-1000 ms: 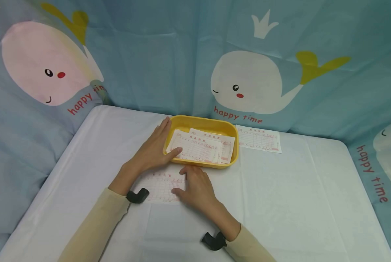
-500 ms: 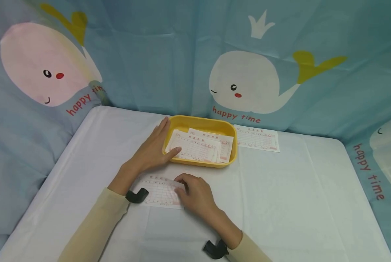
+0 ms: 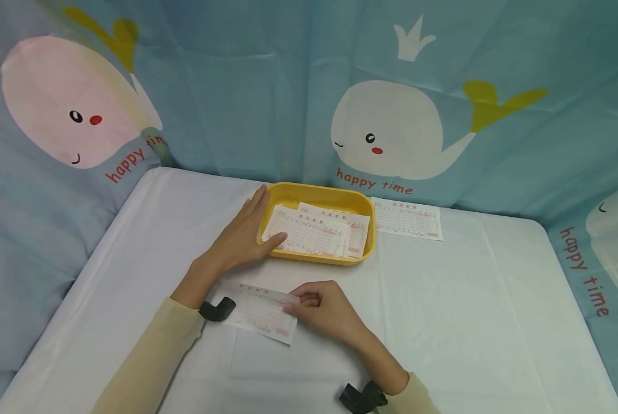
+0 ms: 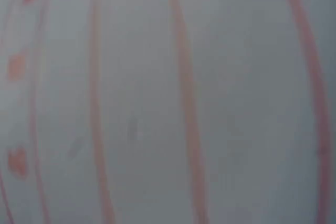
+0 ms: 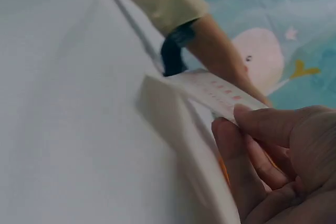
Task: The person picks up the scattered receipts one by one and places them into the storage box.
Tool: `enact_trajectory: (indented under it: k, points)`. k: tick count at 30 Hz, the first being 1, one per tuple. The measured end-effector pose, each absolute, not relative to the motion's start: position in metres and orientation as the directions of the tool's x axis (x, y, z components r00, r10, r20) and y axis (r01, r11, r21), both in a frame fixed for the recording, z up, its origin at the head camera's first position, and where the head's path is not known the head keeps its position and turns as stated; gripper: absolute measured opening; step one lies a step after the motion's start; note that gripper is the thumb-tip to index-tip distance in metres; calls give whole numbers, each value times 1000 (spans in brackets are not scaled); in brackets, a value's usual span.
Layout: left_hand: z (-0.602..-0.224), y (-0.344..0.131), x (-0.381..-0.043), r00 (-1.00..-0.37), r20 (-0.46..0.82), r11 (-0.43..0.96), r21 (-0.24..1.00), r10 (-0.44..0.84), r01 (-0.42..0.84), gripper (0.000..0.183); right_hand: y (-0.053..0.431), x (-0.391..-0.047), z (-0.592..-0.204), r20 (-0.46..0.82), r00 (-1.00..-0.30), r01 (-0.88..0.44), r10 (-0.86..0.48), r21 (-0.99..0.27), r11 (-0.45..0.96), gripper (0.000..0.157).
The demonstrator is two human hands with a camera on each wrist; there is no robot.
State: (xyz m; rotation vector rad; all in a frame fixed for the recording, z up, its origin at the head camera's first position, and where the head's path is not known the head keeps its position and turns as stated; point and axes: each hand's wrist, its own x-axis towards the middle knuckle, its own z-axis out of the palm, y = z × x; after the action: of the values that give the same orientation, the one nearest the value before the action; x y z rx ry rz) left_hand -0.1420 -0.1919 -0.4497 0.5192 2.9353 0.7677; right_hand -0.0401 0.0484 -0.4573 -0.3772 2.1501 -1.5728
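In the head view my right hand [image 3: 326, 310] pinches a receipt slip [image 3: 262, 310] by its right edge between thumb and fingers. The slip, white with red print, is tilted off the table, and its left end runs under my left wrist. The right wrist view shows the same slip [image 5: 210, 90] bent, with thumb and forefinger on its edge. My left hand [image 3: 244, 230] rests along the left side of a yellow tray [image 3: 316, 188], its fingers straight and the thumb over the front rim. Several receipt slips [image 3: 309, 230] lie overlapping in the tray. Printed paper [image 4: 142, 98] fills the left wrist view, blurred.
Another receipt slip [image 3: 408, 219] lies flat on the table just right of the tray. The white-covered table [image 3: 459, 310] ends at a blue whale-print curtain [image 3: 236, 86] behind. Dark wrist mounts [image 3: 218, 309] stick out from both wrists.
My right hand has come toward me and slightly right, taking hold of the slip's right edge and lifting it off the table. My left hand and the tray have stayed in place.
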Motion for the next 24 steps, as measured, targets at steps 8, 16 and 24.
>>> enact_trajectory:
  k: [8,16,24]
  points:
    - [-449,-190,-142,-941,15,819,488,338,302,105,67,-44,-444,-256,-884,107,-392,-926,363,20]
    - [-449,-190,-142,-943,15,820,489,333,298,105,90,-46,-425,-194,-932,11,-306,-860,510,17]
    - [-450,-191,-142,-943,17,819,491,331,296,105,109,-41,-409,-164,-967,-25,-196,-703,711,24]
